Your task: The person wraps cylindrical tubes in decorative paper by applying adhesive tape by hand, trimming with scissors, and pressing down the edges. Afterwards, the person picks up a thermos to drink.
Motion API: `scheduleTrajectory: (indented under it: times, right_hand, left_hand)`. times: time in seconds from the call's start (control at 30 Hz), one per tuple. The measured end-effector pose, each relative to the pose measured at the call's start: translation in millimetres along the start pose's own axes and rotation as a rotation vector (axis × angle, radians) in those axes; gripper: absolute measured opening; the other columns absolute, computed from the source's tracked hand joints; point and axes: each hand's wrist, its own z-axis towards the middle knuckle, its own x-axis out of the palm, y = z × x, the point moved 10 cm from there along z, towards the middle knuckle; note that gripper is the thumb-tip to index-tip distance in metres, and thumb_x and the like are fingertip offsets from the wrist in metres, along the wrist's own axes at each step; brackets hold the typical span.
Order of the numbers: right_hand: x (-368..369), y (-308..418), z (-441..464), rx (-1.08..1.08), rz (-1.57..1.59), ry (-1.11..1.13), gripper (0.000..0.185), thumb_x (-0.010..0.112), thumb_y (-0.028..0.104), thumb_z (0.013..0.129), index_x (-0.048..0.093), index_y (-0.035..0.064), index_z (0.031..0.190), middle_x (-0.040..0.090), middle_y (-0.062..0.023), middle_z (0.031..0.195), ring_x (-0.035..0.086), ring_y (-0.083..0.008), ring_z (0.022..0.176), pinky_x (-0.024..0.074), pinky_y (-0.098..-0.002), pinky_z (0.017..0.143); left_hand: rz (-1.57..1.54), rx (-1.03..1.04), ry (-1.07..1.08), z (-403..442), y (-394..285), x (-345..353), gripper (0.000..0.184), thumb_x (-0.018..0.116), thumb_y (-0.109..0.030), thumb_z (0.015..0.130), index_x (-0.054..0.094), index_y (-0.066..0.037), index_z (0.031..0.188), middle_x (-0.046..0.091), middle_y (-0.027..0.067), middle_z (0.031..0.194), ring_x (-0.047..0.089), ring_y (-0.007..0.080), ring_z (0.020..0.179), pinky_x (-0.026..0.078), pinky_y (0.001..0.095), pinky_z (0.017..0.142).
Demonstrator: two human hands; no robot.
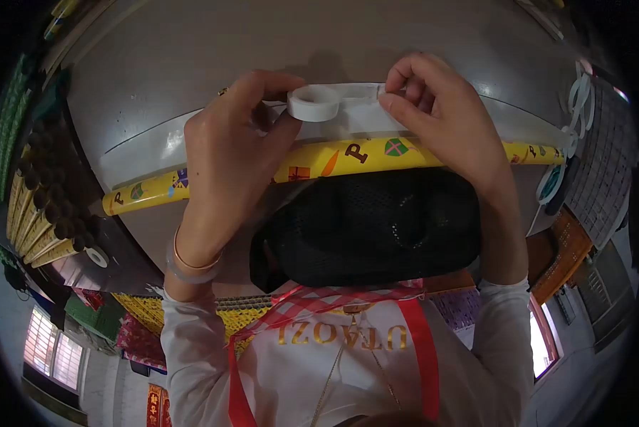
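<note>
My left hand (223, 146) grips a roll of clear or whitish tape (313, 112) between thumb and fingers. A strip runs from this roll toward my right hand (444, 103), whose thumb and forefinger are pinched at the strip's far end. Below both hands lies a long roll of yellow patterned paper (348, 154), printed with letters and small coloured shapes. Along its far side a white strip of sheet (155, 146) lies flat on the table. My forearms cross over the yellow roll and hide parts of it.
A black mesh-covered object (369, 228) sits between my body and the yellow roll. At the left, bundled paper rolls (45, 206) stand near green rolls (9, 132), beside a small white ring (97, 257). The brown tabletop (255, 43) extends ahead. White loops (581, 99) hang at the right.
</note>
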Motion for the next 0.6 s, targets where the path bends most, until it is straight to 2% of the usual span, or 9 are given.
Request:
scheduleTrajectory:
  times: [0.07,0.6]
  right_hand:
    - [0.8,1.2,0.7,-0.001,-0.003,0.012,0.012,0.064,0.013,0.081,0.055,0.0053,0.085,0.046,0.002,0.075,0.04,-0.0073,0.064,0.0371,-0.0211,0.058]
    - [1.4,-5.1,0.8,0.081,-0.012,-0.007,0.012,0.065,0.013,0.081,0.057,0.0051,0.085,0.046,0.0013,0.075,0.041,-0.0073,0.064,0.0374,-0.022,0.058]
  left_hand:
    - [-0.078,0.021,-0.061,0.3,3.1,-2.2,0.025,0.067,-0.001,0.068,0.065,-0.006,0.092,0.066,0.0062,0.076,0.06,0.0134,0.06,0.048,0.0253,0.056]
    - [-0.104,0.017,-0.065,2.5,4.1,-2.5,0.022,0.064,0.001,0.07,0.065,-0.004,0.092,0.066,0.0083,0.075,0.063,0.0158,0.063,0.049,0.0256,0.058]
